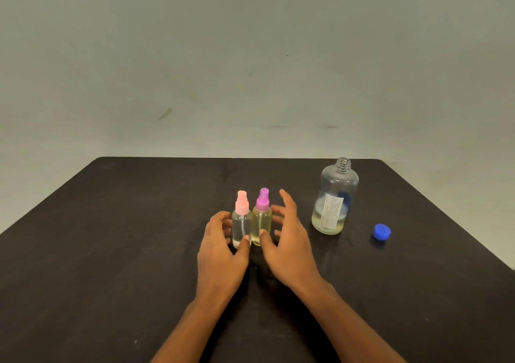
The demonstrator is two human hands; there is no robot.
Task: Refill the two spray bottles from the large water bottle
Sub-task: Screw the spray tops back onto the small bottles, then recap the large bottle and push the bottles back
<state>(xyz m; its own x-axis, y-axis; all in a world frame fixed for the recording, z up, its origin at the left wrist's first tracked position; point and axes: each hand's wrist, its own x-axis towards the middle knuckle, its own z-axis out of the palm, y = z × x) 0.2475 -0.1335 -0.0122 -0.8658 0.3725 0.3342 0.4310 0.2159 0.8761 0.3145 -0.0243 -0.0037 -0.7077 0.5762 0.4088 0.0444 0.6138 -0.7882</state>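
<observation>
Two spray bottles stood upright, side by side, touching, mid-table. Pink-capped bottle on left, purple-capped bottle on right with yellowish liquid. Left hand curled loosely round pink one, thumb touching base. Right hand spread open beside purple one, thumb on glass, gripping nothing. Large water bottle uncapped, nearly drained, well right. Blue cap beyond it.

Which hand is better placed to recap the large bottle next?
Right, probably. The blue cap and open large bottle both sit on the right hand's side; the left hand is beside the pink-topped spray bottle.
</observation>
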